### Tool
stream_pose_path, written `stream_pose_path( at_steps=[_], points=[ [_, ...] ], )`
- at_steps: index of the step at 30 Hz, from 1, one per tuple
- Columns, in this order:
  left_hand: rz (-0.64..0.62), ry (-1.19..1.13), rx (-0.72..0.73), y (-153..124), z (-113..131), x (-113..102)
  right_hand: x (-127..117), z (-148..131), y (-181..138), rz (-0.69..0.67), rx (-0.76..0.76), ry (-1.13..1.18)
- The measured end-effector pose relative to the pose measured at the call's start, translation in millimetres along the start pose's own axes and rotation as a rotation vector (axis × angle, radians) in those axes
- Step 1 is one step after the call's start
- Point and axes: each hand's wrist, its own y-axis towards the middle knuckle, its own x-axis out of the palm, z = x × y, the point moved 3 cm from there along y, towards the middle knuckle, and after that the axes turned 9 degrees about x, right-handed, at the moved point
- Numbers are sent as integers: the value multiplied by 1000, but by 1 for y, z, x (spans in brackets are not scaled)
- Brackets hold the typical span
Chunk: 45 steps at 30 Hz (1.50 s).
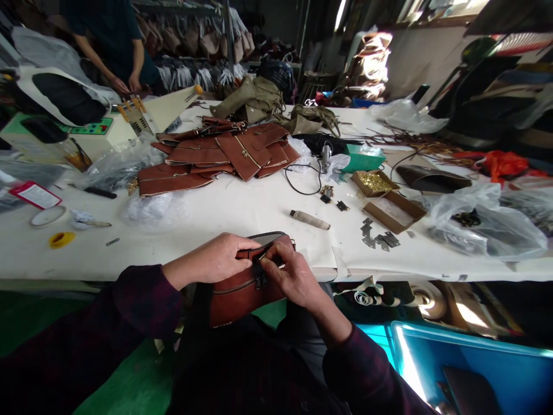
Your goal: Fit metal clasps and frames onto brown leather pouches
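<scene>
A brown leather bag (242,291) with a brass zipper rests against the near edge of the white table (242,213), over my lap. My left hand (218,258) grips its top rim from the left, fingers curled over the edge. My right hand (290,271) is closed in a pinch on a small metal fitting at the bag's top, just above a dark buckle. What the fingertips hold is too small to name exactly.
A pile of brown leather pieces (216,155) lies mid-table. A wooden-handled tool (309,219), small metal plates (380,238) and two cardboard boxes of hardware (386,199) lie to the right, with plastic bags (484,222). Another person (114,46) stands at the far left. A blue bin (470,369) sits below right.
</scene>
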Motion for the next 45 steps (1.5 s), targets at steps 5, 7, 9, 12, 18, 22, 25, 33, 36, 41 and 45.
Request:
stream_pose_path(
  at_steps=[5, 7, 9, 12, 18, 22, 25, 33, 36, 41, 45],
  points=[
    [0, -32, -140, -4, -5, -5, 4, 2, 1, 12, 16, -9],
    [21, -31, -162, -6, -5, -5, 6, 2, 0, 7, 30, -10],
    [39, -27, -158, -7, -4, -4, 6, 1, -1, 8, 35, -14],
    [50, -5, -151, -8, -3, -1, 5, -1, -3, 8, 34, -24],
    [87, 73, -169, -8, -3, 4, 5, 0, -7, 13, 37, -34],
    [109, 130, -164, -6, -1, 7, 5, 2, -9, 8, 42, -17],
    [135, 169, -143, -6, 2, 8, 5, 4, -9, 22, 39, 0],
    [141, 131, -103, -12, 20, 15, 6, 1, -16, 141, 68, -59],
    [148, 120, -73, -16, 27, 18, 9, 0, -17, 177, 56, -93],
    [173, 163, -92, -17, 20, 21, 12, 3, -15, 208, 72, -158],
    [143, 104, -101, -17, 4, 18, -5, 1, -13, 84, 77, -155]
  ],
)
